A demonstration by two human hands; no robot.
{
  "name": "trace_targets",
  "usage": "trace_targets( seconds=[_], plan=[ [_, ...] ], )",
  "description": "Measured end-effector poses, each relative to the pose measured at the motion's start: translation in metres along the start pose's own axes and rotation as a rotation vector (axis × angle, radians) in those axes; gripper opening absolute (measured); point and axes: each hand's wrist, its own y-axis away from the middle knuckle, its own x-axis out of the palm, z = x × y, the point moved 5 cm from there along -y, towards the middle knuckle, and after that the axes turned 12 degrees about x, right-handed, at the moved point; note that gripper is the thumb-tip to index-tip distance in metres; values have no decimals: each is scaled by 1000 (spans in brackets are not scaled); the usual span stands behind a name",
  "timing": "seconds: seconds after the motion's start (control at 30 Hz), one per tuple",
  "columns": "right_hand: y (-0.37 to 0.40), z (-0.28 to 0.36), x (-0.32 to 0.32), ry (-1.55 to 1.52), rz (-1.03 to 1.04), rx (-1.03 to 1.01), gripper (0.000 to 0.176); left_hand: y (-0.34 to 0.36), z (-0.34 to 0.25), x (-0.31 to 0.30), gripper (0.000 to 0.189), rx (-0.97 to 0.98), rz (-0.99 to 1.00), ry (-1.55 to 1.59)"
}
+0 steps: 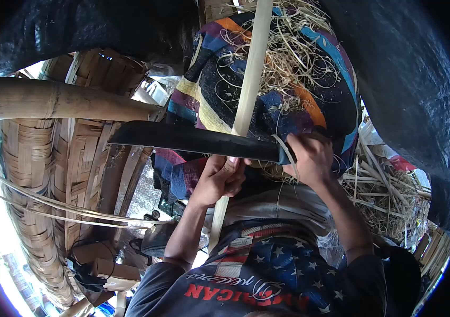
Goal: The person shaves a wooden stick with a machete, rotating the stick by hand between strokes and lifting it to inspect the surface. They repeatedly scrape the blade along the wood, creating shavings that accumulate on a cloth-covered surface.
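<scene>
The bamboo strip [251, 68] ran from the person's chest out over the lap, pale and smooth along the stretch beyond the blade; it lay across a patterned cloth [330, 90] spread over the knees. A long dark knife [193, 140] crossed the strip at right angles, its edge set against it close to the body. Judging by the heap of curled shavings [288, 58] on the cloth, a good deal of paring seemed already done; how much of the strip was left to work could not be told, since its near end ran out of sight below the hands.

The left hand [222, 178] was closed around the strip just under the blade, fingers wrapped tight; the right hand [312, 158] was clenched on the knife's handle, with a thin sliver [288, 153] curling over it.

Further out, on the person's left, stood woven bamboo baskets [77, 158] and a thick bamboo pole [50, 100]; on the right lay more loose splints [388, 195] – piled, tangled.
</scene>
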Motion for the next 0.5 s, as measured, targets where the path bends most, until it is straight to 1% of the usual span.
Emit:
trace_targets(
  seconds=[0.03, 0.1, 0.23, 0.3, 0.33, 0.4, 0.43, 0.5],
  plan=[
    [0, 1, 1, -1, 2, -1, 42, 1, 0, 1, 33, 0, -2, 0],
    [-1, 3, 3, -22, -1, -7, 52, 3, -1, 2, 32, 9, 9, -10],
    [-6, 2, 7, 7, 0, -45, 59, 6, 1, 0, 33, 11, -38, -31],
    [-7, 5, 2, 51, -120, -130, 34, 8, 1, 2, 32, 19, -1, -15],
    [-9, 2, 3, 51, -121, -125, 34, 9, 1, 3, 32, 15, 2, -16],
    [-11, -3, 2, 89, -234, -184, 15, 9, 2, 7, 32, 9, -20, -44],
    [-16, -8, 1, 89, -238, -180, 15, 8, 2, 9, 32, 7, -16, -47],
    [-19, -12, -2, 85, -282, -234, 6, 8, 3, 13, 32, -8, -14, -102]
  ],
)
